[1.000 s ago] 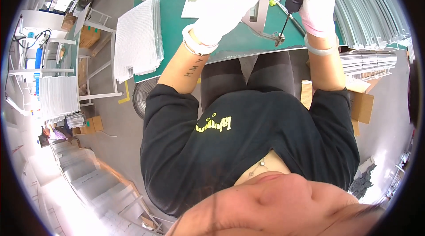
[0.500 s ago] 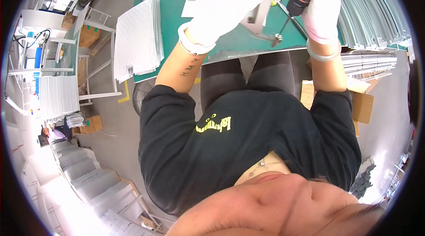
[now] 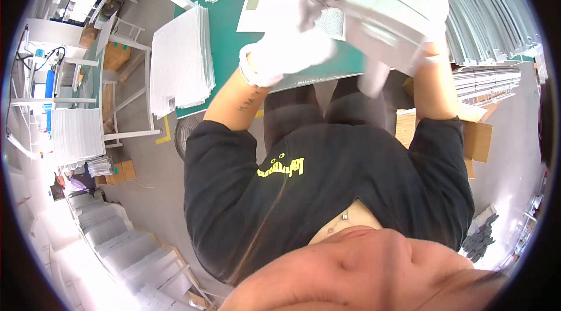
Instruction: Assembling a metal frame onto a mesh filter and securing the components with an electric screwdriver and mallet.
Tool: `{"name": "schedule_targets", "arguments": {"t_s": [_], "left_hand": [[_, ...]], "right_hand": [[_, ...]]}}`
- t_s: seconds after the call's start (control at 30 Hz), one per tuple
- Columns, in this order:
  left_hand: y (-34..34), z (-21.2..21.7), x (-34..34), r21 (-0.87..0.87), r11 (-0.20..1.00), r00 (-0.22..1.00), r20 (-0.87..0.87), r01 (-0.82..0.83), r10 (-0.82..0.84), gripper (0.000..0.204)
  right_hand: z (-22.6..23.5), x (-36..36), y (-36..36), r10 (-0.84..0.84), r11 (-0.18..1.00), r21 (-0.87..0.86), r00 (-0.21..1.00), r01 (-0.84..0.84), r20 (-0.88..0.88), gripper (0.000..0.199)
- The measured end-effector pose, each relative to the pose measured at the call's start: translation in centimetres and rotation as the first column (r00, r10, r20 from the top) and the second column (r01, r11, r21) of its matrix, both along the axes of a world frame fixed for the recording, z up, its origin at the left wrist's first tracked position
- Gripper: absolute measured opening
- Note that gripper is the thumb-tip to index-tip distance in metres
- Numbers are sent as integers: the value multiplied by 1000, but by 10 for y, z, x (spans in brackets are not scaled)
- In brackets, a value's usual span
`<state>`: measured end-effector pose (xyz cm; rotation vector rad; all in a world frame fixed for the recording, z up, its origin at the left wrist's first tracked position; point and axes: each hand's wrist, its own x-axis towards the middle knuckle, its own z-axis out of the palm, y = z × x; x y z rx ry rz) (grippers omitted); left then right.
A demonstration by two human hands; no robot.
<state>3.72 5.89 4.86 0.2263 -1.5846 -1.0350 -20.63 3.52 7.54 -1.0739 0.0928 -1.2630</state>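
Grey metal frame piece (image 3: 385, 13), motion-blurred, raised over green table (image 3: 225, 25) edge, gripped between both gloved hands. Left hand (image 3: 295, 48) closed on its near-left side; right hand (image 3: 435, 1) clasping far-right end. Flat mesh panel (image 3: 274, 4) just beyond left hand. Stack of white sheets (image 3: 178, 63) well left of left hand
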Motion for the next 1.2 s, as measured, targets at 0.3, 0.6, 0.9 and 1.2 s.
{"name": "schedule_targets", "arguments": {"t_s": [0.3,0.6,0.9,1.2], "left_hand": [[22,31,-60,-699,713,885,298,-53,358,55],[29,35,-61,-674,735,794,406,-75,453,46],[24,27,-72,-732,648,881,147,-209,450,26],[29,35,-78,-472,834,888,199,-285,415,23]], "right_hand": [[-14,49,60,54,998,-28,999,-54,5,40],[-34,56,14,162,987,-12,986,-161,42,38],[-53,68,16,277,960,-2,957,-278,85,38],[-82,33,29,397,915,14,906,-403,148,37]]}}
